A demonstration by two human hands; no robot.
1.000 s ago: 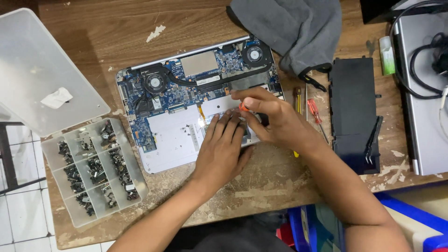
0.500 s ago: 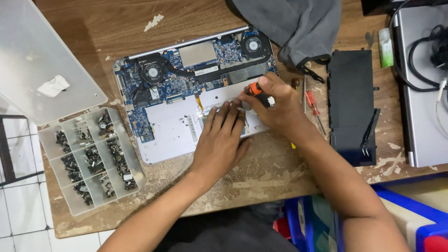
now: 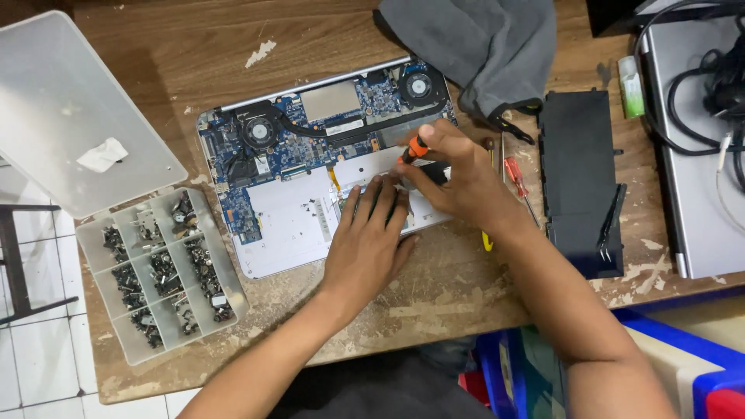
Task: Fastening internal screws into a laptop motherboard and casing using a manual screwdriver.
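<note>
The right hand (image 3: 458, 174) keeps a closed grip on a small orange-handled screwdriver (image 3: 415, 147), held at frame centre over the opened laptop (image 3: 291, 209). The left hand (image 3: 369, 240) lies flat, fingers spread, holding nothing, on the laptop's pale lower panel just below the screwdriver tip. The laptop rests on the wooden counter (image 3: 194, 54). A compartment box of small parts (image 3: 159, 268) sits lower left; a black battery pack (image 3: 578, 178) lies right.

right hand (image 3: 458, 174): grips orange screwdriver (image 3: 414, 149) | left hand (image 3: 371, 242): flat on opened laptop (image 3: 295, 186)
</note>
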